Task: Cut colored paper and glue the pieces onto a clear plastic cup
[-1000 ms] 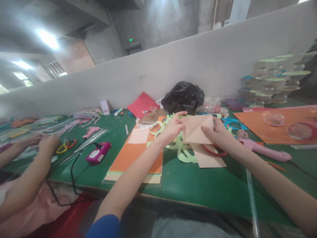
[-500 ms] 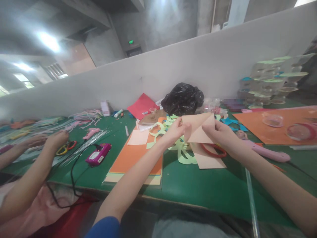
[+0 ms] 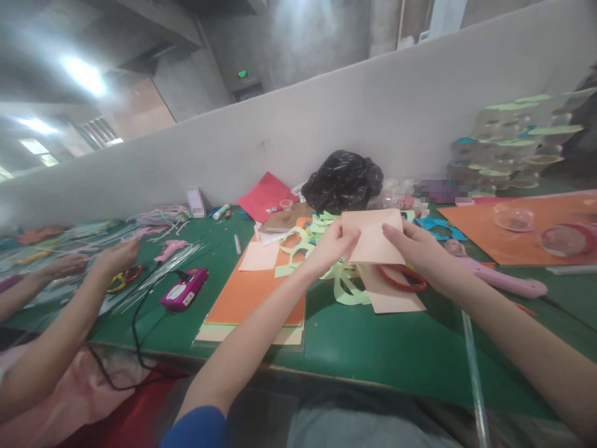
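Observation:
A pale peach sheet of paper point(image 3: 373, 233) is held up above the table between my two hands. My left hand point(image 3: 339, 242) pinches its left edge, thumb in front. At the right edge my right hand point(image 3: 410, 244) grips the same sheet, with the thumb on the near face. Below it lies another peach piece of paper point(image 3: 398, 300), partly covered by the red scissor handles point(image 3: 405, 279) under my right hand. Light green paper scraps point(image 3: 347, 292) lie beneath and behind my left hand. A pink glue gun point(image 3: 508, 280) rests right of my right wrist.
Stacked orange sheets point(image 3: 256, 298) lie left of my left forearm. Farther left are a purple box point(image 3: 184, 291) with a black cord and a co-worker's hand point(image 3: 116, 255). A black plastic bag point(image 3: 344, 180) stands against the wall. Orange board point(image 3: 480, 233) lies right.
The peach sheet, earlier showing a slanting fold or overlap, now faces me flat and squared. My hands stay on its edges. The co-worker's near hand has shifted slightly right.

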Action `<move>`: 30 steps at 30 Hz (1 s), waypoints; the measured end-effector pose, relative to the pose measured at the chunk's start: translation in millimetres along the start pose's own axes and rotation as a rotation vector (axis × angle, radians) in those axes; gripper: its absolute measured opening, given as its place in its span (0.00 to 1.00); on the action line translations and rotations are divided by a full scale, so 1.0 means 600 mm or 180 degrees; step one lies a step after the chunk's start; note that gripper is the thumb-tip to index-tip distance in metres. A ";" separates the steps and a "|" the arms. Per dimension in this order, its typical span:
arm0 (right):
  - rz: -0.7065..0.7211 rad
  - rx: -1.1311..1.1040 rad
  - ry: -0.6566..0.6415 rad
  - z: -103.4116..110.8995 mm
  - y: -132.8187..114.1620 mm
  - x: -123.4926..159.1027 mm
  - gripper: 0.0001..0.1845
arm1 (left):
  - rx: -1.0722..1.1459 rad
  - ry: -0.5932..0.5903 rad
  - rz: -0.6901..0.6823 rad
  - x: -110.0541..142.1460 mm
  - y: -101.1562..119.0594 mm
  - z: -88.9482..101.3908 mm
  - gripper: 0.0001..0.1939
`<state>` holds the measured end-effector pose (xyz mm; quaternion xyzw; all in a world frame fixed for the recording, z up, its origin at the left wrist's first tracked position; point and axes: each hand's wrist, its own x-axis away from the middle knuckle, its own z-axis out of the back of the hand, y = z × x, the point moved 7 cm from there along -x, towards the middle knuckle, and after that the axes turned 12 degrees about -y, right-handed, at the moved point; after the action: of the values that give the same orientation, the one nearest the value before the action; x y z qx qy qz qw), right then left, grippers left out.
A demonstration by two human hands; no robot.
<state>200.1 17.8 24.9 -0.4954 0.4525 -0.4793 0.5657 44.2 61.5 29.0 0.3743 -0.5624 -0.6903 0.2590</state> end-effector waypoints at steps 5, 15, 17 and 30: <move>0.0112 0.0206 0.0183 0.006 -0.006 0.004 0.14 | 0.0245 0.0011 -0.0220 0.002 0.009 -0.011 0.27; 0.0233 -0.0004 0.0365 0.014 -0.013 0.006 0.14 | 0.0404 -0.0339 0.0446 0.015 0.010 -0.048 0.23; 0.0246 -0.0014 0.0406 0.018 -0.010 0.003 0.14 | 0.0330 -0.0548 0.0499 0.017 0.010 -0.054 0.22; 0.0112 -0.0167 0.0554 0.020 -0.015 0.009 0.14 | 0.0152 -0.0578 0.0540 0.015 -0.002 -0.046 0.21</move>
<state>211.7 13.5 35.1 -0.4586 0.5210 -0.4985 0.5194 61.3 38.9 23.3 0.2675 -0.6295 -0.6833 0.2555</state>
